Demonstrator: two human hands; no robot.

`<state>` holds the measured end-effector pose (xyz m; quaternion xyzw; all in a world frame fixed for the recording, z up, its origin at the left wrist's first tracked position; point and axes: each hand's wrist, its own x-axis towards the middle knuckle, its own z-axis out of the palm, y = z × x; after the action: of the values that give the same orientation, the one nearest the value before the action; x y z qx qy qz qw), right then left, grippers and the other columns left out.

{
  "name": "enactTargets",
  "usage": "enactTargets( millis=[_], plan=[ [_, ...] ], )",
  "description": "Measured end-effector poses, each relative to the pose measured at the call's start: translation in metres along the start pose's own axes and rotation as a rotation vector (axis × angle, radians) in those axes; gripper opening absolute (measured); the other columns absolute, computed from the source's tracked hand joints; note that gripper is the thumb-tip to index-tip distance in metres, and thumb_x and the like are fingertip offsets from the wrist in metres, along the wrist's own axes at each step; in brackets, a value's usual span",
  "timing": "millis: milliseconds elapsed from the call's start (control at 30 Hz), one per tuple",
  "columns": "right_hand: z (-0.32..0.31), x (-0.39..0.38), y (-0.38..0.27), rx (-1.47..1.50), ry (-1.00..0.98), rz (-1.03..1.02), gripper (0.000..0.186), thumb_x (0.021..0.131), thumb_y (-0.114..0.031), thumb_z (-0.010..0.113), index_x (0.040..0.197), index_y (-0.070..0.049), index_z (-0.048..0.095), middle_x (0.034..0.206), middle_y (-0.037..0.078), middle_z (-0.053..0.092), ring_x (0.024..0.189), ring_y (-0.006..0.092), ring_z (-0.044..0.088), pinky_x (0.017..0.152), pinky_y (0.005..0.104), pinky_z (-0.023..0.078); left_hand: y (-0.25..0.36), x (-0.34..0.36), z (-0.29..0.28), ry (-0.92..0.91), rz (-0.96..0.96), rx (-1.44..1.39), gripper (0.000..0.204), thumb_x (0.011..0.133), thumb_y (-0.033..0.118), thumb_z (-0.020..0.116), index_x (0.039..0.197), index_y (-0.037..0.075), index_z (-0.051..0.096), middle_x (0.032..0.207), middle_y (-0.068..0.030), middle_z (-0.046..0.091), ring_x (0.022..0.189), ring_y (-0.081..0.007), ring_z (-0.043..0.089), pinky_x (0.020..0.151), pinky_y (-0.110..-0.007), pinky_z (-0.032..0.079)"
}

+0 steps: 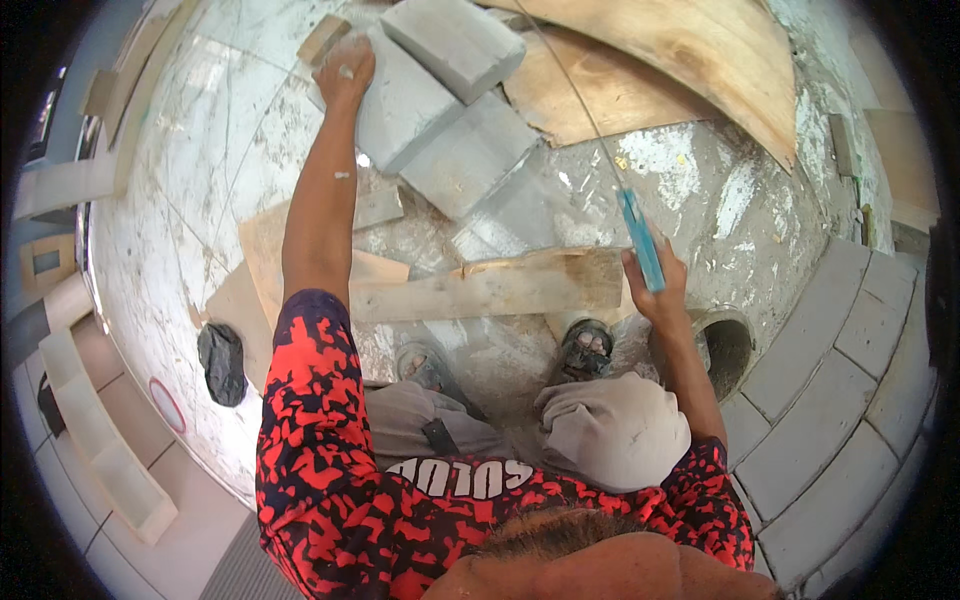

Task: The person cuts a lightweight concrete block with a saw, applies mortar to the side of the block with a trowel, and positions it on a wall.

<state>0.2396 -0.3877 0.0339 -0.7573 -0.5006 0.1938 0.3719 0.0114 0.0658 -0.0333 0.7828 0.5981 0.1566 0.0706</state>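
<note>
My right hand (657, 277) is wrapped around the teal handle of a hand saw (641, 240). The saw's long thin blade, seen nearly edge-on, points away toward the top of the view, right of the grey blocks. My left arm reaches far forward, with my left hand (346, 66) closed at a small brown wooden block (322, 40), by the far left edge of a large grey lightweight concrete block (402, 100). Its fingertips are partly hidden. A second grey block (455, 45) rests on top, and a third grey block (470, 155) lies nearer me.
A wooden plank (490, 288) lies crosswise before my sandalled feet. Curved plywood sheets (640, 70) spread at the far right. A grey block wall (815, 425) rises at right, near a round pipe-like opening (727, 350). A black plastic bag (221, 364) lies at left.
</note>
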Motion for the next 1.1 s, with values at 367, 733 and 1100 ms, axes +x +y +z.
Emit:
enactTargets(
  millis=[367, 733, 1100],
  plan=[
    [0.06, 0.053, 0.057, -0.407, -0.052, -0.02, 0.065, 0.07, -0.007, 0.063, 0.132, -0.006, 0.044, 0.095, 0.015, 0.06, 0.087, 0.0342, 0.059, 0.073, 0.0436, 0.048, 0.02, -0.068, -0.04, -0.034, 0.15, -0.142, 0.048, 0.091, 0.046, 0.044, 0.113, 0.005, 0.059, 0.114, -0.0204, 0.059, 0.108, -0.0351, 0.055, 0.092, -0.048, 0.038],
    [0.025, -0.028, 0.025, -0.098, -0.238, 0.024, 0.047, 0.08, -0.015, 0.064, 0.123, -0.002, 0.05, 0.109, 0.019, 0.057, 0.099, 0.0357, 0.056, 0.086, 0.0412, 0.046, -0.038, -0.052, -0.05, -0.822, 0.165, -0.402, 0.063, 0.081, 0.047, 0.062, 0.124, 0.002, 0.053, 0.116, -0.0157, 0.058, 0.107, -0.0256, 0.054, 0.093, -0.036, 0.041],
    [-0.059, -0.157, -0.012, -0.107, 0.157, 0.193, 0.023, 0.085, -0.017, 0.062, 0.103, -0.002, 0.064, 0.096, 0.015, 0.065, 0.089, 0.0309, 0.063, 0.081, 0.0367, 0.048, -0.074, -0.062, -0.046, -1.045, -0.029, -0.753, 0.06, 0.094, 0.035, 0.051, 0.135, -0.006, 0.038, 0.135, -0.0161, 0.045, 0.123, -0.0223, 0.044, 0.105, -0.032, 0.031]
  ],
)
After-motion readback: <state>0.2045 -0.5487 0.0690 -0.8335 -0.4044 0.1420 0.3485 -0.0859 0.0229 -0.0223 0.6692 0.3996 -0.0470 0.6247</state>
